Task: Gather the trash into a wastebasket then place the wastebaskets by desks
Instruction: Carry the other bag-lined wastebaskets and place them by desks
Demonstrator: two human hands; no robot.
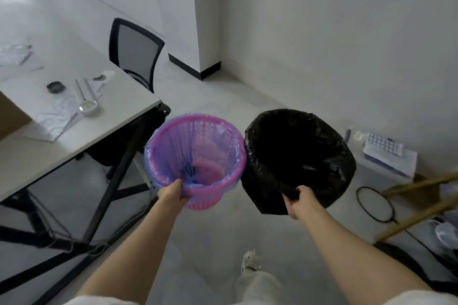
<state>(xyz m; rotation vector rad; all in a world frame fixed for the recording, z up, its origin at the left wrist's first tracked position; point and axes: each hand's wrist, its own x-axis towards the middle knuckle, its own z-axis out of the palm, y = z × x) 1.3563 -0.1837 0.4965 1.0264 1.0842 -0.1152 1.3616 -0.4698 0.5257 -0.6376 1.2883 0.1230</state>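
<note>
I carry two wastebaskets above the floor. My left hand (173,194) grips the near rim of a pink lattice wastebasket (215,129) lined with a thin blue bag; it looks empty inside. My right hand (301,200) grips the near rim of a second wastebasket covered by a black bag (329,171); its inside is too dark to see. The two baskets hang side by side, almost touching. The pink one is just off the corner of a white desk (81,136) on my left.
On the desk lie papers, a metal funnel-like tool (86,106), a small dark dish (55,87) and a cardboard box edge. A black mesh chair (135,53) stands behind the desk. At right, against the wall: papers, a badminton racket (374,205), wooden sticks, shoes.
</note>
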